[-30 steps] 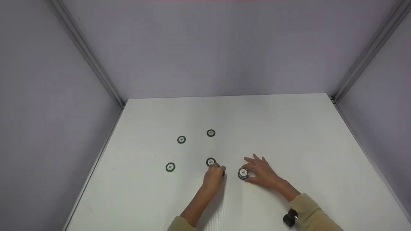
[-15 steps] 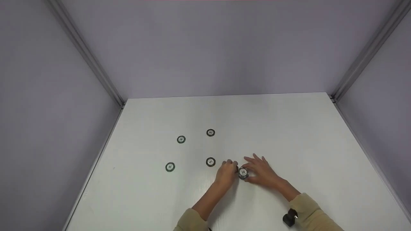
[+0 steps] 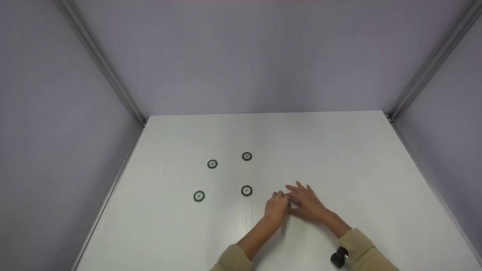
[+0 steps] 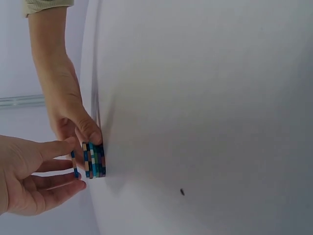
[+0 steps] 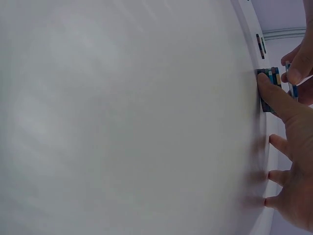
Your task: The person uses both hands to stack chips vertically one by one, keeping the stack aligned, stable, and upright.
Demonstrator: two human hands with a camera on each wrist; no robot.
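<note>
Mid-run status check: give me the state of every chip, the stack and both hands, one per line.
left hand: pinches a single chip, held just above the stack
single chip: flat, held apart from the stack
stack of chips: standing on the table, steadied
right hand: thumb against the stack's side, fingers spread on the table
four loose chips: lying flat, apart, untouched

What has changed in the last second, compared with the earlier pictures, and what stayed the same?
The left hand carried one round striped poker chip to the right, from near the front-centre chip to the small stack of chips, and now pinches it just above the stack. The right hand stayed beside the stack, thumb against its side. The four single dark-rimmed chips on the white table did not move.
</note>
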